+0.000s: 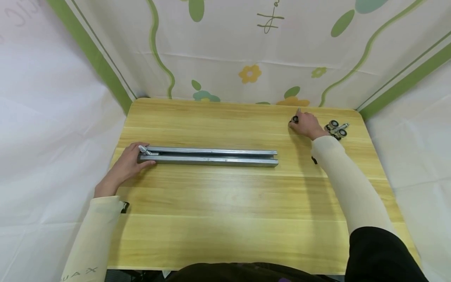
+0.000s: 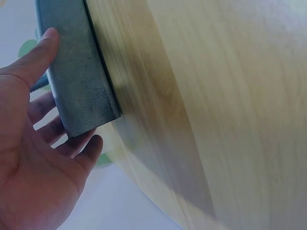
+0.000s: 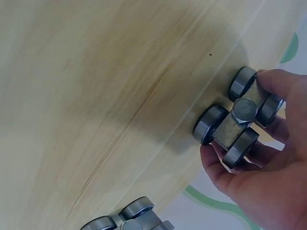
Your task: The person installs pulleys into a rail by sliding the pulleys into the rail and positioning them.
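A long silver metal channel rail (image 1: 211, 160) with a slot along its top lies across the table. At the rail's left end my left hand (image 1: 127, 162) grips it, the thumb (image 2: 42, 52) along the near side and the fingers around the far side and end. A bolt (image 1: 143, 149) pokes up through the slot there. Toward the back right, my right hand (image 1: 307, 124) holds a four-wheeled roller trolley (image 3: 235, 120) between thumb and fingers, its hex bolt head facing the wrist camera. Another roller trolley (image 1: 337, 130) lies on the table just right of that hand.
The wooden table (image 1: 225, 227) has rounded back corners. White cloth walls with green trim and flower prints (image 1: 250, 73) stand at its back and sides. The person's body is at the front edge.
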Action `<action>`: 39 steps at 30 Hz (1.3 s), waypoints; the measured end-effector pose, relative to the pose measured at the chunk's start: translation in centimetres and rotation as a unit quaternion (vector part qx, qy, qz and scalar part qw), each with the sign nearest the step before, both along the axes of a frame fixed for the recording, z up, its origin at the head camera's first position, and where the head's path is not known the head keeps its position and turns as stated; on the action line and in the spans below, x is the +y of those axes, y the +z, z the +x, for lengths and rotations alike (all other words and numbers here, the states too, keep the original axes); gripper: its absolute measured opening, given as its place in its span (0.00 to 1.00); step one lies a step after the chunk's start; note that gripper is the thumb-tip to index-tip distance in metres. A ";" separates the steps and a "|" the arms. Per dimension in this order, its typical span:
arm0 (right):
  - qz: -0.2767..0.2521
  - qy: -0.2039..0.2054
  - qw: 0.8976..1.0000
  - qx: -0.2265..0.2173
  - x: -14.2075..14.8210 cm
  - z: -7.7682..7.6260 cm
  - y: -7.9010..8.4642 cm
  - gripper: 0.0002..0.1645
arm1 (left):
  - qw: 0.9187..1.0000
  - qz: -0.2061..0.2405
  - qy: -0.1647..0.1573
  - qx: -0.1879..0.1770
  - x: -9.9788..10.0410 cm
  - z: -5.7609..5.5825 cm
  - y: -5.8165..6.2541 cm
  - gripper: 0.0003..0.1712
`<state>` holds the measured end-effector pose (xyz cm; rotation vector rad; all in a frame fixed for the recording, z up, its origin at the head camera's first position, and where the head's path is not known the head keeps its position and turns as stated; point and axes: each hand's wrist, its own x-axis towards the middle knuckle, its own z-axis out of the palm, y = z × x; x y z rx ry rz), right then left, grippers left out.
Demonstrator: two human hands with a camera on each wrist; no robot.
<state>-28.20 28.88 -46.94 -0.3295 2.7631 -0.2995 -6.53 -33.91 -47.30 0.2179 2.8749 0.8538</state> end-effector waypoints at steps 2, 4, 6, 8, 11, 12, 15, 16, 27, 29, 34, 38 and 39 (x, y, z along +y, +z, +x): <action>0.004 0.004 1.000 0.002 0.0 0.1 0.0 0.45 | 1.000 0.001 0.001 0.000 0.0 0.0 0.0 0.39; 0.007 0.009 1.000 0.003 0.1 0.4 0.0 0.46 | 1.000 0.002 0.002 -0.001 -0.1 -0.1 -0.1 0.39; 0.009 0.011 1.000 -0.001 0.1 0.6 0.1 0.46 | 1.000 0.002 0.001 0.001 -0.1 -0.1 -0.1 0.39; 0.009 0.014 1.000 -0.003 0.2 1.0 0.2 0.46 | 1.000 0.004 0.001 0.004 -0.1 -0.1 -0.2 0.38; 0.005 0.014 1.000 -0.004 0.2 1.5 0.4 0.45 | 1.000 0.005 0.000 0.010 -0.1 -0.1 -0.1 0.38; 0.004 0.015 1.000 -0.002 0.3 1.6 0.4 0.44 | 1.000 0.006 0.001 0.011 -0.1 -0.1 -0.1 0.38; 0.002 0.015 1.000 -0.003 0.4 2.0 0.3 0.41 | 1.000 0.007 0.002 0.011 -0.1 -0.1 0.1 0.39; 0.001 0.015 1.000 -0.002 0.5 2.1 0.2 0.40 | 1.000 0.008 0.003 0.010 -0.1 -0.1 0.1 0.39; 0.011 0.030 0.999 0.007 0.8 4.2 -0.1 0.35 | 1.000 0.013 0.010 0.005 -0.1 0.1 -0.4 0.40; 0.012 0.031 0.999 0.005 0.8 4.6 0.1 0.35 | 1.000 0.015 0.011 0.003 -0.2 0.1 -0.4 0.40; 0.016 0.034 0.999 0.004 0.7 5.6 0.4 0.34 | 1.000 0.015 0.013 -0.002 -0.2 0.1 -0.4 0.40; 0.025 0.040 0.999 0.005 0.9 6.4 0.3 0.35 | 1.000 0.019 0.013 0.000 -0.2 0.0 -0.6 0.41; 0.027 0.042 0.999 0.005 0.9 6.6 0.3 0.35 | 1.000 0.019 0.012 0.001 -0.2 0.0 -0.6 0.40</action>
